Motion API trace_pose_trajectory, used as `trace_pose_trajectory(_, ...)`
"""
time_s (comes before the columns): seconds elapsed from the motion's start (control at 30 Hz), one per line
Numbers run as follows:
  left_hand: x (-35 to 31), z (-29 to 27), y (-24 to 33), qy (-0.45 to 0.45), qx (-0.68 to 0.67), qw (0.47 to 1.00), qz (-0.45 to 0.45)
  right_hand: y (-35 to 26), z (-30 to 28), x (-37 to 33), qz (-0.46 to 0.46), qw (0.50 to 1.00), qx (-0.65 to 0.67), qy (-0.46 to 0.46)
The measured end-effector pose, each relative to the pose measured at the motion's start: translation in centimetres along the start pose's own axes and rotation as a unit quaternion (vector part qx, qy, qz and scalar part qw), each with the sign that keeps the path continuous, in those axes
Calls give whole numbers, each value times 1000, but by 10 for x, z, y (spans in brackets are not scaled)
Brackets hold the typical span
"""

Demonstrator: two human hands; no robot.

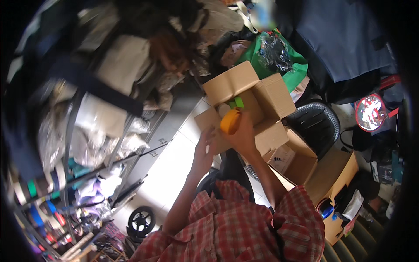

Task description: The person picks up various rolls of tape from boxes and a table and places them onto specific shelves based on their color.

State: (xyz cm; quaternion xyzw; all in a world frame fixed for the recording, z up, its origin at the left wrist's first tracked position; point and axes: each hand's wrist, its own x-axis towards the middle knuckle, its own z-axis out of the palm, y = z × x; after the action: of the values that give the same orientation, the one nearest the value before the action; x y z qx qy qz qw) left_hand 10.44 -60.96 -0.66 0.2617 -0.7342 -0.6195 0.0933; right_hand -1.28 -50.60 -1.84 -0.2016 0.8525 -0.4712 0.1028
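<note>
An opened cardboard box (273, 98) stands in front of me with its flaps spread outward. Over its near side my right hand (241, 136) is closed on an orange-yellow ring-shaped roll (230, 121), whose exact kind I cannot make out. Beyond the roll, a bright green piece (237, 102) and a pale round item (224, 109) show inside the box. My left hand (204, 147) is at the near left flap, its fingers extended and apparently touching the cardboard. Part of the box's inside is hidden by the roll and my right hand.
A second open box (297, 159) stands to the right, near a black ribbed-rim seat (321, 126). Behind lies a green bag (283, 59). Shelves with plastic-wrapped goods (94, 118) line the left. A black wheel (141, 220) is on the floor at lower left.
</note>
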Motion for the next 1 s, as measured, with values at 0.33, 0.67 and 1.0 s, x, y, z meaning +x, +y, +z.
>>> trace_pose_trajectory(0.33,-144,-103,53,211,-82,971,70,-163,9,-122,-269,942,18,-198)
trace_pose_trajectory(0.67,-286,-152,12,375,-227,895,84,-208,76,-231,-348,854,61,-381)
trace_pose_trajectory(1.0,-373,-185,-8,317,-212,924,27,-228,73,-236,-535,759,-84,-362)
